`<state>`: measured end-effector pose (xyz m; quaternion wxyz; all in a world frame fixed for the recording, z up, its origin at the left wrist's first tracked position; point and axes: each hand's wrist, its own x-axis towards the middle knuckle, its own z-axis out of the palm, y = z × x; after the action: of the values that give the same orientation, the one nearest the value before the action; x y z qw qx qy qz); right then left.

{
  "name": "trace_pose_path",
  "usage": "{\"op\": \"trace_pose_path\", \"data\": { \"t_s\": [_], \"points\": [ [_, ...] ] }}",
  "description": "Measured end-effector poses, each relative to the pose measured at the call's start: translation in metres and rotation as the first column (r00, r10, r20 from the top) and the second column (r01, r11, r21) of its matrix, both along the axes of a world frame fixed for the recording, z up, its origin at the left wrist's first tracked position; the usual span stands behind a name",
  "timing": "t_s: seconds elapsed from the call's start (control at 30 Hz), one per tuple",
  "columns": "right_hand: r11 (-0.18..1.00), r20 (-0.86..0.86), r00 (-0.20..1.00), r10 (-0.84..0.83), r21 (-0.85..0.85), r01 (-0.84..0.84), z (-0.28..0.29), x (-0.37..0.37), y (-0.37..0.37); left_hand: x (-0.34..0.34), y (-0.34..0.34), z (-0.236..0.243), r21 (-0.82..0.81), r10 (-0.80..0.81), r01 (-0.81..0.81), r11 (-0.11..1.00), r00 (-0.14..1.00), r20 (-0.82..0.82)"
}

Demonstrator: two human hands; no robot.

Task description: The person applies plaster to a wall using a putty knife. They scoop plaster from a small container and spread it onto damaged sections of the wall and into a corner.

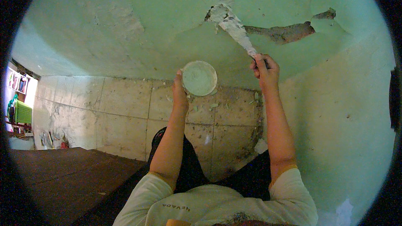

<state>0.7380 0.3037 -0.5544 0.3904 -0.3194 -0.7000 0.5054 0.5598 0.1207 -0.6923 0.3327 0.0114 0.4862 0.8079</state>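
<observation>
In my right hand [266, 69] is a putty knife [238, 34], its blade coated with whitish putty. The blade tip reaches up and left to a patch of wet putty [220, 14] on the green wall [176, 46], touching it or very near. My left hand [180, 92] grips a round tub [216, 80] by its left side, below the wall patch. Pale putty [198, 78] fills the tub's visible inside. Right of the blade runs a long broken gap [289, 32] in the plaster, its rough grey-brown layer exposed.
Tiled floor [121, 100] below the wall carries scattered paint flakes [214, 105]. A dark brown surface [71, 175] lies at lower left. Another green wall [335, 113] stands close on my right. Far left, a green basket [23, 112] sits near a bright opening.
</observation>
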Motion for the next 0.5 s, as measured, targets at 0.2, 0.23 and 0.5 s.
{"op": "trace_pose_path", "data": {
  "t_s": [0.2,0.23,0.5],
  "points": [
    [0.995,-0.07,0.996,0.047,0.093,-0.04,0.024,-0.028,-0.005,-0.008,0.001,-0.018,0.014,-0.012,0.011,1.0,1.0,0.016],
    [0.996,-0.073,0.996,0.043,0.085,-0.037,0.023,-0.028,-0.002,-0.009,0.001,-0.02,0.025,-0.032,0.032,0.999,0.999,0.015],
    [0.997,-0.004,0.997,-0.079,-0.002,0.079,-0.006,0.005,-0.002,-0.004,-0.005,-0.001,-0.028,0.023,-0.024,0.999,0.999,-0.037]
  ]
}}
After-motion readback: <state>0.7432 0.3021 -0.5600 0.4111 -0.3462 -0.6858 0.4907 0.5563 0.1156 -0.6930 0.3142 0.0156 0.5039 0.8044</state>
